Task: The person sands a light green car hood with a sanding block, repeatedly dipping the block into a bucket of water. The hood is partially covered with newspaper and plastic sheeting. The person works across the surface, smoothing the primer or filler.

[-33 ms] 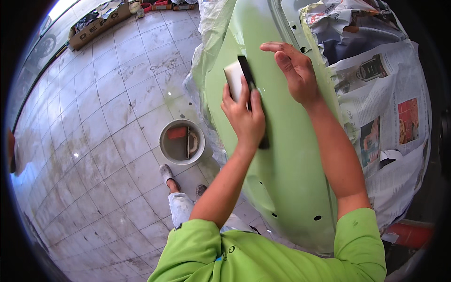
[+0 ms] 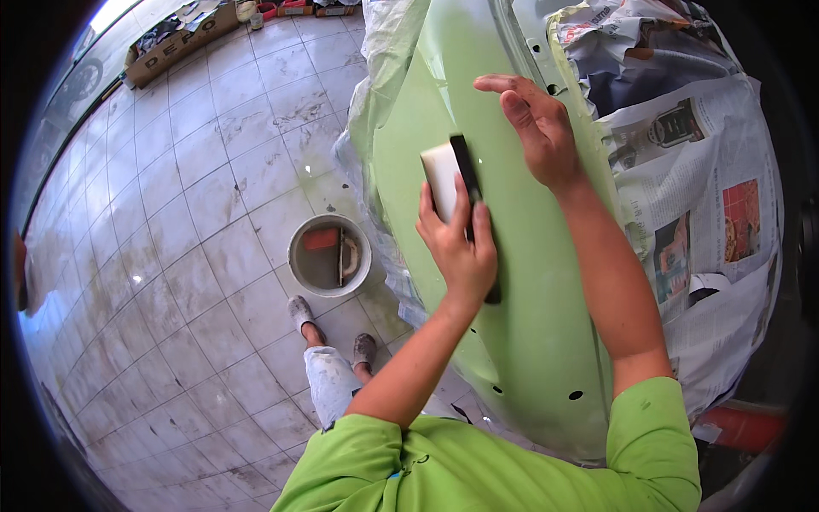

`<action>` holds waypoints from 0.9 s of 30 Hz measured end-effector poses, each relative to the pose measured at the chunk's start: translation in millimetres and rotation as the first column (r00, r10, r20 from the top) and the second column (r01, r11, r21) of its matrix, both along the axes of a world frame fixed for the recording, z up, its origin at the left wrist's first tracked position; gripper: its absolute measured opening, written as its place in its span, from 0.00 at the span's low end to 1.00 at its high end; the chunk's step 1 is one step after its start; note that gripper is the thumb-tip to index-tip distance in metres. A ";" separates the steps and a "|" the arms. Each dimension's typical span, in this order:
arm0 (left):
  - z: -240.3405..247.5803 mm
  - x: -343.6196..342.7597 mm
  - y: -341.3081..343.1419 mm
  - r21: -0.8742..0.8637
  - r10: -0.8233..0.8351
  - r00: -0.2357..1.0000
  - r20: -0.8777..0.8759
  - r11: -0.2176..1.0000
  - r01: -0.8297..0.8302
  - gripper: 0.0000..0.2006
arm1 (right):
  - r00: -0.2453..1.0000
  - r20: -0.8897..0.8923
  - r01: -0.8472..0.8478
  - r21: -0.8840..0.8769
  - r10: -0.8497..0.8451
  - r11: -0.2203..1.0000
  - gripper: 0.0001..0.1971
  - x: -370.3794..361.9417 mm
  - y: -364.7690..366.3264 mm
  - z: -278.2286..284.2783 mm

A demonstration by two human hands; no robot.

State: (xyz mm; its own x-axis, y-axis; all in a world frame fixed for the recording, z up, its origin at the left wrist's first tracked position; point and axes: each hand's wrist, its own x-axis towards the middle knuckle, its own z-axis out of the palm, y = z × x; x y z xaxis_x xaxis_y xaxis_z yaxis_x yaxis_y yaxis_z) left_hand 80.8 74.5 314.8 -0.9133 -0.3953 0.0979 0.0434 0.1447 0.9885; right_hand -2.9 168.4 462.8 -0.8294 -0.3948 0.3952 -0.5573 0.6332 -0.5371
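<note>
Left hand (image 2: 456,252) is grasping a sanding block (image 2: 439,175), fingers lying over its pale face, thumb pressing along the dark side. Block is sitting on the green panel (image 2: 537,282), left of the right hand. Since the earlier frame it's been sliding toward the wearer and a bit rightward, left hand going with it. So the block is now covering a nearer stretch of panel, leaving the farther stretch uncovered; looks like one pass of a rubbing stroke. Right hand (image 2: 546,136) is staying put: gripping nothing visible, fingers reaching left, thumb apart; can't tell if it's touching the panel.

Materials: block is showing a flat cream-white face and a long, straight black edge, running past the hand. Panel is curving smoothly, pale green, whitish toward the far end, catching small glints; dark oval holes are dotting the near end. Thin, crinkly clear plastic (image 2: 380,72) is hanging along its left edge; creased newspaper (image 2: 640,188) is spreading on the right. Round pale bucket (image 2: 368,266) is standing on smudged, square floor tiles (image 2: 196,256), holding murky liquid, a flat red piece (image 2: 321,238) and a curved-handled tool (image 2: 350,256).
</note>
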 end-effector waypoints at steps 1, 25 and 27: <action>0.7 52.5 9.1 0.033 -0.035 0.998 -0.059 0.999 0.037 0.23 | 1.000 0.003 0.004 0.003 -0.004 1.000 0.21 1.1 -0.9 0.5; -43.1 -144.2 -77.3 0.073 0.157 0.988 -0.012 0.985 -0.155 0.22 | 0.985 0.167 -0.033 -0.018 0.035 0.999 0.27 -9.1 -25.4 4.0; -48.6 -111.3 -55.3 0.093 0.127 0.990 -0.068 0.988 -0.120 0.22 | 0.983 0.183 0.007 -0.033 -0.001 0.999 0.28 -4.3 -17.6 -0.3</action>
